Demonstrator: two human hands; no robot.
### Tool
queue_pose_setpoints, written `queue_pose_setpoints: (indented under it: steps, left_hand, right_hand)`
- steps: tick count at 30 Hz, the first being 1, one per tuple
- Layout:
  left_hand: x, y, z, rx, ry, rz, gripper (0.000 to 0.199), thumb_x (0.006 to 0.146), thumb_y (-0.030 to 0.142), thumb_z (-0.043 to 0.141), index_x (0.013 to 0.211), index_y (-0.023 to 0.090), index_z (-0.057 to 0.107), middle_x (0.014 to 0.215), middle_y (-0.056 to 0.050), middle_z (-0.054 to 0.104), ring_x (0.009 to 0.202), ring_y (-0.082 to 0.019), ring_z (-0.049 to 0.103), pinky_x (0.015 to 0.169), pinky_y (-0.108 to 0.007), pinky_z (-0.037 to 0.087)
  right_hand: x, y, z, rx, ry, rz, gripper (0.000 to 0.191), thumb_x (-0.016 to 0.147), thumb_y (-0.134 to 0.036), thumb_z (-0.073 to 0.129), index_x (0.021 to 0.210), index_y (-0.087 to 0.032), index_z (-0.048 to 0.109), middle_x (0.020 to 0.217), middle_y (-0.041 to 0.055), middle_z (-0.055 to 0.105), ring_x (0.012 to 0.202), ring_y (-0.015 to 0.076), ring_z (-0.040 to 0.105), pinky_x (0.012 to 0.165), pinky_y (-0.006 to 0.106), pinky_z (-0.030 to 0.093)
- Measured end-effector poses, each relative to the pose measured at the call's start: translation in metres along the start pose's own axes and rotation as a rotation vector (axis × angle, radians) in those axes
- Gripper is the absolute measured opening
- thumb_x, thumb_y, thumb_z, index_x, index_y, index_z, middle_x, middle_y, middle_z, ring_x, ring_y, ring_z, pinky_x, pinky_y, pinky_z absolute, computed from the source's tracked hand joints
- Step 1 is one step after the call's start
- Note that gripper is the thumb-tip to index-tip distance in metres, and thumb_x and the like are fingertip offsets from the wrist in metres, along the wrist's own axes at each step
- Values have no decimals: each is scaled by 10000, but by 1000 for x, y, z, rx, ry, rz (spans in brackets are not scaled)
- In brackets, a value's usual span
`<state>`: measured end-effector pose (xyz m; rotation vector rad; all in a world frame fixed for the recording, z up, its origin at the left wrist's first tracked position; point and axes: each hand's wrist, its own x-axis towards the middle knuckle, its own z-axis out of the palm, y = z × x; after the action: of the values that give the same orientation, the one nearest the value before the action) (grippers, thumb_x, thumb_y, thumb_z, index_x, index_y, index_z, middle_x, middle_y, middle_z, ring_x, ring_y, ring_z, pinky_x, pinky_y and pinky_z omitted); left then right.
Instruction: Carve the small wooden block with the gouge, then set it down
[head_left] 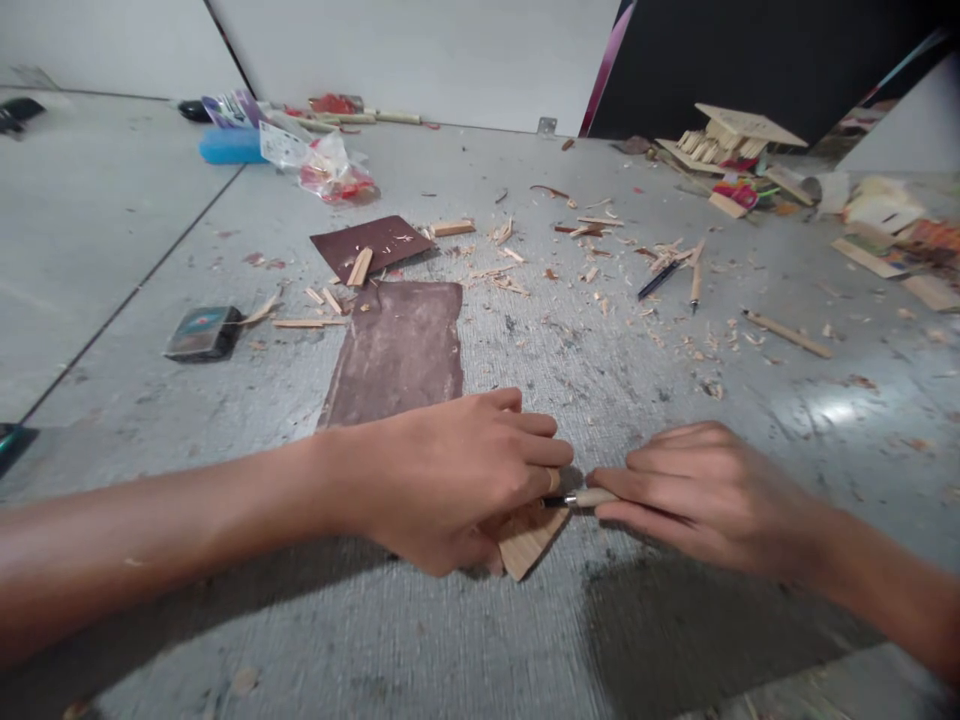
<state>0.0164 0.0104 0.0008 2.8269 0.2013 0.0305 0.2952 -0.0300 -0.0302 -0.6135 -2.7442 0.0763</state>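
My left hand (465,475) is closed over a flat piece of wood (525,548), pressing it near the tabletop; its fingers hide much of the piece. A ring sits on one finger. From the right, my right hand (697,490) pinches a carving knife (596,498) by its pale handle. The knife's dark metal tip points left and meets the wood's upper edge beside my left fingertips. Just beyond my left hand lies a worn brown sheet of sandpaper (401,340).
A darker sandpaper piece (375,245) lies farther back with wood scraps on it. Shavings, several slim wooden-handled tools (787,333) and a small dark box (202,333) are scattered around. Plastic bags (334,165) sit at the back left, a small wooden model (727,140) at the back right.
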Motion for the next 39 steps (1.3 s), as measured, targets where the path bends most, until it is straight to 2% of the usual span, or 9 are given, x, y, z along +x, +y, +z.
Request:
queue_pose_setpoints:
  steps: [4, 6, 10, 13, 19, 23, 27, 35, 39]
  left_hand:
    - [-1, 0, 1, 8, 0, -5, 218, 853, 235, 834, 857, 182, 623, 1010, -40, 706, 938, -222, 624, 778, -402, 413]
    - [-1, 1, 1, 13, -4, -13, 223, 851, 234, 835, 855, 189, 617, 1008, -41, 708, 939, -227, 624, 778, -403, 411]
    - [0, 3, 2, 14, -21, -12, 128, 928, 236, 756, 911, 183, 641, 1035, -40, 705, 959, -223, 620, 795, -414, 404]
    - [1, 5, 3, 34, -17, -6, 110, 969, 259, 712, 925, 181, 647, 1047, -40, 699, 968, -225, 614, 803, -428, 383]
    - [0, 7, 3, 56, -37, -43, 262, 892, 354, 843, 933, 188, 645, 1072, -41, 705, 989, -243, 614, 801, -433, 366]
    - [-1, 5, 3, 42, -35, -39, 258, 883, 329, 835, 950, 184, 632, 1114, -53, 706, 1014, -250, 610, 793, -430, 372]
    - [-1, 4, 3, -7, -54, -60, 274, 850, 294, 856, 949, 184, 626, 1117, -54, 703, 1034, -250, 611, 807, -409, 391]
    - [-4, 3, 5, -16, -33, -52, 289, 856, 299, 851, 1016, 173, 646, 1129, -75, 705, 1038, -262, 617, 822, -401, 406]
    - [-3, 2, 5, -20, -31, -57, 330, 836, 326, 887, 1017, 171, 658, 1115, -66, 705, 1032, -260, 618, 815, -403, 413]
  right_hand:
    - [1, -6, 0, 89, -36, 120, 290, 1150, -288, 516, 992, -179, 734, 681, -43, 664, 553, 102, 595, 585, 312, 349]
    - [0, -11, 2, 116, -10, 151, 287, 1145, -288, 529, 979, -172, 733, 676, -41, 661, 547, 99, 588, 579, 308, 346]
    - [0, -19, 8, 8, 42, 106, 208, 1128, -258, 558, 1081, -159, 735, 680, -40, 640, 575, 129, 585, 610, 320, 381]
    - [5, -20, 11, -17, 30, 81, 242, 1136, -280, 537, 1046, -174, 736, 667, -40, 612, 569, 143, 559, 609, 336, 379]
    - [6, -17, 0, 53, 20, 103, 184, 1115, -261, 574, 1045, -181, 724, 687, -48, 623, 582, 128, 560, 627, 316, 375]
    - [-1, -16, -12, 33, -11, 140, 180, 1110, -257, 579, 1007, -199, 714, 656, -59, 568, 564, 122, 514, 613, 301, 344]
    - [-3, -18, -14, 11, -26, 139, 169, 1116, -255, 568, 1047, -205, 714, 682, -60, 599, 575, 124, 520, 628, 302, 341]
    - [5, -18, -19, -27, -88, 133, 246, 1125, -270, 550, 970, -206, 730, 644, -58, 575, 554, 128, 523, 627, 317, 327]
    - [8, -18, -23, 1, -119, 161, 276, 1129, -285, 549, 939, -211, 734, 654, -50, 615, 566, 127, 563, 621, 324, 318]
